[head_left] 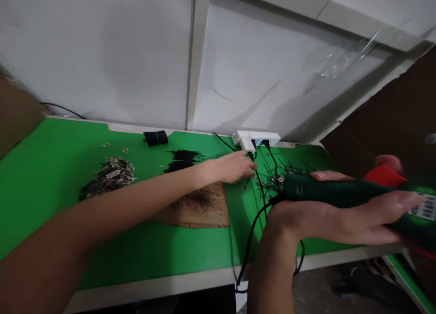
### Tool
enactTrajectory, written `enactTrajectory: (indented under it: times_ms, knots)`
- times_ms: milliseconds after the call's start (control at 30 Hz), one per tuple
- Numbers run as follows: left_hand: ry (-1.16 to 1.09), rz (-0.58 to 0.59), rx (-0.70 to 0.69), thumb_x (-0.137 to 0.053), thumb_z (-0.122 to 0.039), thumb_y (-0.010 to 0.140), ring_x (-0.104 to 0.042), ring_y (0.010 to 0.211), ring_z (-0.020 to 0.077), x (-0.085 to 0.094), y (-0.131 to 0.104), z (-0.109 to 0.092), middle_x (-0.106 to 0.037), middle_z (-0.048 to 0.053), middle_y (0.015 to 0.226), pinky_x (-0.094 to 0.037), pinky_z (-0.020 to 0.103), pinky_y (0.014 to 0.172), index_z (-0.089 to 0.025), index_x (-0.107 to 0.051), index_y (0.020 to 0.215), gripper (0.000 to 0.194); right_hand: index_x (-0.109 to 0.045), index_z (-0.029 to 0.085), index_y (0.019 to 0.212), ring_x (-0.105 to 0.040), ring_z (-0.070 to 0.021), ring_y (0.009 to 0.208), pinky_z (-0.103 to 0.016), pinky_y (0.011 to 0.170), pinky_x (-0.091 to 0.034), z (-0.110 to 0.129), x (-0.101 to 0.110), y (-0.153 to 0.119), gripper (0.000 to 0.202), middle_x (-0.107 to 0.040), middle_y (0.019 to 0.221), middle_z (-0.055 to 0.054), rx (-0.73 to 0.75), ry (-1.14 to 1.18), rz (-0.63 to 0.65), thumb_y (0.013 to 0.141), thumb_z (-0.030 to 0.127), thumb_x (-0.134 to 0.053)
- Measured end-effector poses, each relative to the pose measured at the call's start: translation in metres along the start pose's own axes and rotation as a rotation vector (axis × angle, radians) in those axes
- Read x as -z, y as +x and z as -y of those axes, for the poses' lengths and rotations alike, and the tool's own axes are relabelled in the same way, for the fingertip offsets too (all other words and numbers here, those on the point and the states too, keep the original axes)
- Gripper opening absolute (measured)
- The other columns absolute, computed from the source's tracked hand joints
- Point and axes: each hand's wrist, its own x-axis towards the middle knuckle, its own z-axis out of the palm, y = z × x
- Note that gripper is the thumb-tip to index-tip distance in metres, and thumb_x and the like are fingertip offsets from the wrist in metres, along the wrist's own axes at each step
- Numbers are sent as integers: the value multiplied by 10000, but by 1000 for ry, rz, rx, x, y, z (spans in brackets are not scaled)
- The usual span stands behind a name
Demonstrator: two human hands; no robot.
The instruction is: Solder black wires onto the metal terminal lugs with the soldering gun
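My left hand (235, 166) reaches across the green table to the front of a white power strip (260, 136). Its fingers are curled closed beside a black plug and cord; a small dark bit shows below the fingertips, too blurred to name. At the right, my right hand (340, 216) is wrapped round a dark green corded power tool (327, 191) with a red part and a barcode label. The tool's far end runs out of view. Its black cord (254, 230) leaves the near end and loops over the table's front edge.
Loose black wires with small metal ends (272, 180) lie behind the tool. A scorched brown board (213, 209) sits under my left forearm, near black wires (184, 157). A pile of small pale-tipped pieces (114, 175) and a banded black bundle (156, 138) lie further left.
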Motion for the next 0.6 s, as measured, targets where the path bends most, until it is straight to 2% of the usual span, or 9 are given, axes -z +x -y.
enactTrajectory:
  times_ms: [167, 300, 400, 500, 567, 600]
  knots:
    - [66, 49, 0, -571, -107, 923, -639, 800, 205, 3, 10, 0, -744, 102, 949, -333, 383, 691, -174, -744, 794, 226, -511, 281, 911, -431, -162, 566, -374, 521, -479, 3, -5, -2, 105, -638, 912, -18, -47, -16, -35, 971, 298, -426]
    - [22, 72, -9, -609, -93, 883, -650, 764, 203, 6, 10, -1, -750, 101, 859, -354, 362, 645, -179, -740, 762, 198, -492, 279, 951, -440, -155, 567, -350, 487, -508, 4, -6, -3, 64, -640, 922, -12, -122, -21, -55, 934, 309, -439]
    - [44, 148, 34, -636, -95, 843, -673, 756, 211, 12, 3, -3, -758, 103, 853, -371, 344, 612, -175, -748, 794, 146, -498, 272, 978, -505, -160, 620, -338, 466, -499, 1, 0, -1, 82, -627, 953, -26, -81, 9, -30, 948, 320, -438]
    - [71, 200, 135, -665, -116, 797, -695, 762, 241, 23, -7, -6, -764, 123, 861, -405, 339, 602, -145, -767, 853, 120, -539, 312, 1187, -618, -209, 736, -352, 405, -483, -4, 6, 4, 310, -626, 1082, -45, -171, 36, 213, 944, 493, -472]
    - [51, 177, 218, -679, -163, 789, -706, 777, 267, 32, -8, -10, -764, 144, 877, -430, 341, 601, -119, -774, 885, 142, -522, 361, 1311, -655, -250, 770, -377, 377, -490, -6, 7, 6, 492, -634, 1130, -53, -349, 29, 389, 906, 637, -489]
    - [31, 153, 254, -684, -190, 792, -712, 790, 277, 36, -5, -12, -763, 151, 887, -438, 339, 601, -111, -773, 900, 161, -522, 372, 1333, -663, -261, 771, -387, 372, -497, -7, 7, 6, 537, -642, 1128, -56, -439, 20, 434, 892, 676, -488]
